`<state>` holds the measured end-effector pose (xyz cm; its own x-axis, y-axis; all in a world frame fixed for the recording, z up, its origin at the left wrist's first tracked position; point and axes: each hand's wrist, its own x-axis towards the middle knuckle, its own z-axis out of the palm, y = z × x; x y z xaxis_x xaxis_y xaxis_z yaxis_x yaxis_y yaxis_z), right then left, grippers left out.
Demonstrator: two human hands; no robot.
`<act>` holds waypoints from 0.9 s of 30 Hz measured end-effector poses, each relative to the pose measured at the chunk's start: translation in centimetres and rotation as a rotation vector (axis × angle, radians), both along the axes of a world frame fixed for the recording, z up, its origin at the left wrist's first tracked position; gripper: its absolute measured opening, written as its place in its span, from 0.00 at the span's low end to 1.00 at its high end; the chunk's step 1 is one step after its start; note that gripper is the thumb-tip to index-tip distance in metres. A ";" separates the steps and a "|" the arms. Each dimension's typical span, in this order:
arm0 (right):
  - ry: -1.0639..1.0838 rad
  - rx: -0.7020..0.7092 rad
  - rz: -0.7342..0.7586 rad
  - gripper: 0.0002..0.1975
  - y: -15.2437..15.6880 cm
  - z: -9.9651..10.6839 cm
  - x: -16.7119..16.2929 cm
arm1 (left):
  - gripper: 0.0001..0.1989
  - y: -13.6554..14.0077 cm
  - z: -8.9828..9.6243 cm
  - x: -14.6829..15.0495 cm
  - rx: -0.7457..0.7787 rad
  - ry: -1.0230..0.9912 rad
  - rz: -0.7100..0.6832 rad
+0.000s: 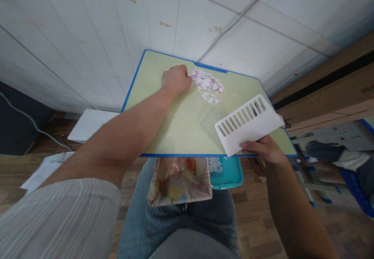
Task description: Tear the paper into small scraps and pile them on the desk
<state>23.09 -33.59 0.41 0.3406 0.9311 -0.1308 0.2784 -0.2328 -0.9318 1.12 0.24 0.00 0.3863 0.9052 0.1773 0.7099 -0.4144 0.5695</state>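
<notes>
On the pale green table (172,130), my left hand (177,80) rests with its fingers curled in, right at the left edge of a loose heap of small white and pink paper pieces (206,81). Whether anything is inside those fingers is hidden. My right hand (267,149) grips the lower edge of a white slotted card (248,128), thumb on top, tilted above the table's right front part. A row of long openings runs along the card's far side. Beside it, a faint striped patch (213,119) shows on the tabletop; I cannot tell whether it is a clear sheet or a shadow.
A patterned cloth (181,188) lies over my lap below the table's blue front edge. Next to it is a turquoise tray (233,175) with white bits. Cardboard boxes (330,91) stand to the right, a white panelled wall (163,13) behind. A person's legs (327,149) show far right.
</notes>
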 end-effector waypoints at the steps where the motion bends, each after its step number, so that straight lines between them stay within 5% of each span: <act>1: 0.018 -0.005 -0.004 0.21 0.0 0.0 0.0 | 0.18 0.0 0.0 0.0 -0.001 -0.005 0.001; 13: 0.083 0.204 -0.255 0.12 0.5 -1.1 -1.3 | 0.20 -0.1 0.1 0.0 -0.008 0.005 0.007; 27: 0.203 0.336 -0.343 0.21 1.7 -0.8 -1.9 | 0.19 -0.3 0.2 0.1 -0.003 0.011 0.015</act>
